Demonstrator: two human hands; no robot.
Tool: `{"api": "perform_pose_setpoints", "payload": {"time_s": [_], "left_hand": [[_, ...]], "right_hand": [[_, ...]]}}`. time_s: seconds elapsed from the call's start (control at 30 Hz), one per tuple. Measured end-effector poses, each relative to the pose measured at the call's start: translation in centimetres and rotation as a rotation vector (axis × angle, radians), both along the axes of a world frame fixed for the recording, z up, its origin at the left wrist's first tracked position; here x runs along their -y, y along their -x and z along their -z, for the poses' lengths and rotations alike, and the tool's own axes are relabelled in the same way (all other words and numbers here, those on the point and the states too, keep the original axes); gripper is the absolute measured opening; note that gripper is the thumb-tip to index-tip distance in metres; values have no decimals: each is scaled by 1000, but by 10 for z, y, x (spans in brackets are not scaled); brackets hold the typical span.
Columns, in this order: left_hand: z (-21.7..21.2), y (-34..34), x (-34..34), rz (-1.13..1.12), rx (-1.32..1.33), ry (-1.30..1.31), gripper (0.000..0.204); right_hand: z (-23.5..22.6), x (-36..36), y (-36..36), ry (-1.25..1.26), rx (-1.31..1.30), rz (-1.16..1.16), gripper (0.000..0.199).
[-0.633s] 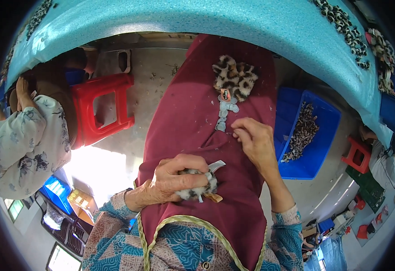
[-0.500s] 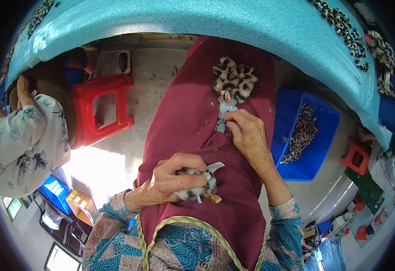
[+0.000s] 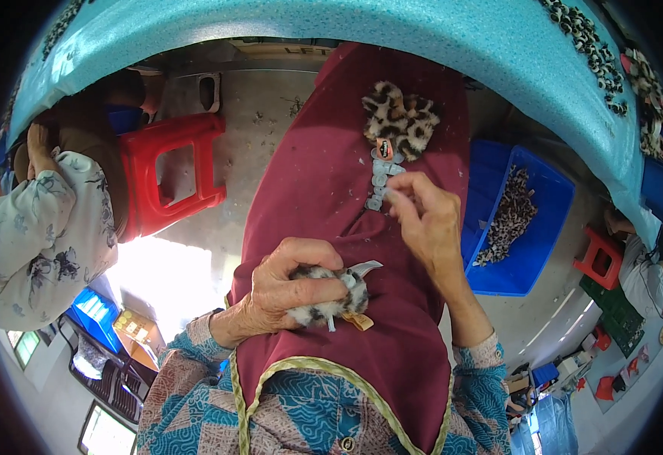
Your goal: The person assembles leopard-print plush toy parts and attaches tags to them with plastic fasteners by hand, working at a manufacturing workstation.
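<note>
My left hand is wrapped round a small plush piece of black-spotted pale fur, held low over my maroon apron. A white label and a tan tab stick out of its right side. My right hand has thumb and forefinger pinched on a small translucent plastic piece, partly hidden by the fingertips. Just left of it, several similar round plastic pieces lie in a cluster on the apron. Beyond them rests another spotted plush piece with an orange-and-black tag.
A blue bin with many small black-and-white pieces stands at the right of my lap. The table with a turquoise cover arches across the far side. At the left are a red stool and a seated person.
My right hand has lifted off the plastic cluster and drawn slightly to the right, a small piece in its fingertips. My left hand keeps its hold on the plush piece, a little higher.
</note>
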State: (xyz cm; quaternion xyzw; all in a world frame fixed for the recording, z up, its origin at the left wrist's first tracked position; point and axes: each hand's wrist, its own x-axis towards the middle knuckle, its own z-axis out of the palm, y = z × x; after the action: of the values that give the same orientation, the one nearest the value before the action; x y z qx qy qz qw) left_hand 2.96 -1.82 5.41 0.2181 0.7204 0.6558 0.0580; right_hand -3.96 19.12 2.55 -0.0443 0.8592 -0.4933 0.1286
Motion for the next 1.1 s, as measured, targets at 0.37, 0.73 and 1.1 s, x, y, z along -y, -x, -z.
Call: {"api": "perform_pose_setpoints", "payload": {"time_s": [0.37, 0.73, 1.1], "left_hand": [[-1, 5, -6, -96, 81, -21, 29], [-6, 4, -11, -158, 69, 117, 25], [-7, 18, -20, -163, 240, 209, 31]], "right_hand": [[-50, 14, -35, 612, 607, 45, 16], [-42, 13, -41, 611, 548, 38, 15], [-28, 13, -36, 602, 591, 60, 13]]}}
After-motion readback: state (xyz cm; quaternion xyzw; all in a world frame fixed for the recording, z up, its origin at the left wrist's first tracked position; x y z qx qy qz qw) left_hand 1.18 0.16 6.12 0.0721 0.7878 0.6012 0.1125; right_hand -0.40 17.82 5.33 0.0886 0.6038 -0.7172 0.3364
